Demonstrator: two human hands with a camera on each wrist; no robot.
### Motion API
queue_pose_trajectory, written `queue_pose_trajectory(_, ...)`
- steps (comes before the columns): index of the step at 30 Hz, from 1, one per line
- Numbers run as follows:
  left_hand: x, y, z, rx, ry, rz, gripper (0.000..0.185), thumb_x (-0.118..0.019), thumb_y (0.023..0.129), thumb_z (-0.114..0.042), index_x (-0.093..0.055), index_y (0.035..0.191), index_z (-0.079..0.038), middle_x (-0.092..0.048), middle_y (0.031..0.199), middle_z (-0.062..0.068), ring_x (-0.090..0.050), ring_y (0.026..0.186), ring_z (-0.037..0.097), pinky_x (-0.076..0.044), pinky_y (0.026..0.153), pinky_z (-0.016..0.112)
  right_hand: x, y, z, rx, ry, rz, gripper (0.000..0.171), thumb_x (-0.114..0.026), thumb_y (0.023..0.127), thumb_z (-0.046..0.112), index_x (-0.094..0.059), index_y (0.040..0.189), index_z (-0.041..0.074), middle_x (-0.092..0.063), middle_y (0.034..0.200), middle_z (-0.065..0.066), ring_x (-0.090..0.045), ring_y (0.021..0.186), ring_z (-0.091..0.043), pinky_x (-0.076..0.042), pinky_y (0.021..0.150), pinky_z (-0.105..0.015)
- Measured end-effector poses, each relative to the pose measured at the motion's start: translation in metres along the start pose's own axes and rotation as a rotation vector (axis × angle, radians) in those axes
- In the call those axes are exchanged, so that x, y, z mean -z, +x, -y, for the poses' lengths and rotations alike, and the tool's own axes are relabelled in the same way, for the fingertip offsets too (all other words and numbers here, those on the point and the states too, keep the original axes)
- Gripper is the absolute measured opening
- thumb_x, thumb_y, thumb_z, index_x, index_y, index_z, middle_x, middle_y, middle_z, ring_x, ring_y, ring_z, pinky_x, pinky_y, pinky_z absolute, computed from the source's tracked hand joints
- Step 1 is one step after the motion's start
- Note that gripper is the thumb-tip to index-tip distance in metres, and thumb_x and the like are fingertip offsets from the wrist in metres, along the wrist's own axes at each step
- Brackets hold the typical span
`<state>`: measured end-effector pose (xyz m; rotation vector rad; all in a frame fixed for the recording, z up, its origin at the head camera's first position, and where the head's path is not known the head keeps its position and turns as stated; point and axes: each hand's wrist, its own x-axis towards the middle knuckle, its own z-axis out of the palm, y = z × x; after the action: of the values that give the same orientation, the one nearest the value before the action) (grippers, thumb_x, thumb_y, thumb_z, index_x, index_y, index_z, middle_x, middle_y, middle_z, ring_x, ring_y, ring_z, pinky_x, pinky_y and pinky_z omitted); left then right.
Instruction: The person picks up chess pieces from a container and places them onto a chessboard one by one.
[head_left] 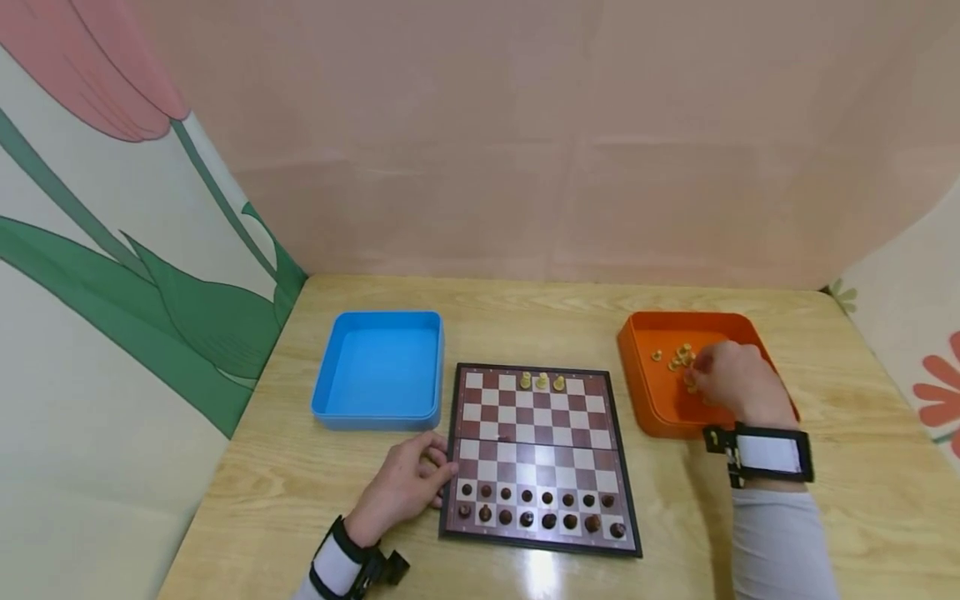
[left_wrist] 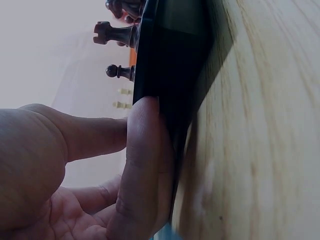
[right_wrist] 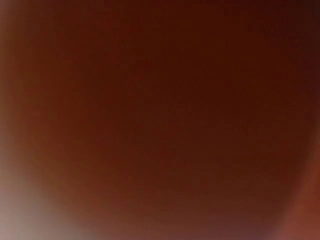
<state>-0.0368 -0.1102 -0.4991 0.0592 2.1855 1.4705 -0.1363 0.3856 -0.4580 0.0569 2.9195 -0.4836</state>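
Observation:
A chessboard [head_left: 534,458] lies on the table, with dark chess pieces [head_left: 527,518] in two rows along its near side. Three light chess pieces [head_left: 542,381] stand on the far row. My left hand [head_left: 408,479] holds the board's left edge, thumb at the top and fingers against the side, close to a dark rook [left_wrist: 115,33]. Inside the orange tray [head_left: 652,408], my right hand [head_left: 738,379] reaches down with bent fingers among loose light chess pieces [head_left: 682,354]. Whether it pinches a piece I cannot tell; the right wrist view is a dark blur.
A blue tray [head_left: 386,367] stands left of the board, behind my left hand. The wooden table [head_left: 540,321] ends at a pink backdrop [head_left: 555,167]. Panels with printed flowers rise at both sides.

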Motion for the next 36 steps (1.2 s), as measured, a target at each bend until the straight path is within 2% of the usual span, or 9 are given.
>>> queue_pose_trajectory(5,-0.0003,-0.0010,-0.0003,-0.004,0.009,-0.001,0.025,-0.072,0.104,-0.014,-0.064,0.125,-0.003,-0.066,0.102,0.009,-0.072,0.069,0.016,-0.066,0.057,0.031,-0.0033,-0.0015,0.0003,-0.010,0.020,-0.004,0.030,-0.077,0.099,0.019,-0.074,0.108,-0.009,-0.069,0.076,-0.008,-0.061,0.062,-0.020,-0.053,0.049,-0.031)
queue_pose_trajectory(11,-0.0002,-0.0028,-0.0005,-0.009,0.000,-0.003,0.025,-0.072,0.104,-0.014,-0.063,0.124,-0.002,-0.066,0.101,0.009,-0.070,0.068,0.015,-0.065,0.056,0.030,-0.0058,-0.0009,0.0007,0.018,0.024,-0.029,0.022,-0.078,0.097,0.015,-0.076,0.103,-0.007,-0.069,0.074,-0.007,-0.060,0.060,-0.019,-0.052,0.049,-0.031)
queue_pose_trajectory(20,-0.0017,-0.0032,0.0006,-0.016,-0.001,0.001,0.025,-0.072,0.104,-0.014,-0.064,0.124,-0.001,-0.066,0.101,0.010,-0.071,0.068,0.015,-0.066,0.056,0.031,-0.0095,-0.0001,0.0020,0.044,-0.003,-0.093,0.012,-0.074,0.092,0.005,-0.077,0.099,-0.004,-0.062,0.074,-0.008,-0.055,0.060,-0.022,-0.043,0.048,-0.029)
queue_pose_trajectory(29,-0.0012,-0.0045,0.0005,-0.065,0.003,0.003,0.025,-0.072,0.104,-0.012,-0.064,0.123,0.002,-0.067,0.101,0.010,-0.072,0.069,0.016,-0.066,0.056,0.031,-0.0075,0.0008,0.0008,0.026,0.035,-0.097,0.013,-0.076,0.094,0.005,-0.076,0.102,-0.004,-0.069,0.083,-0.014,-0.059,0.065,-0.023,-0.048,0.050,-0.030)
queue_pose_trajectory(36,-0.0006,-0.0050,-0.0009,-0.061,0.011,0.004,0.025,-0.072,0.104,-0.012,-0.064,0.123,0.001,-0.067,0.101,0.010,-0.072,0.069,0.016,-0.066,0.056,0.031,-0.0053,0.0008,-0.0021,0.009,0.065,-0.067,0.015,-0.074,0.095,0.004,-0.074,0.105,-0.007,-0.071,0.091,-0.020,-0.062,0.067,-0.023,-0.055,0.051,-0.031)
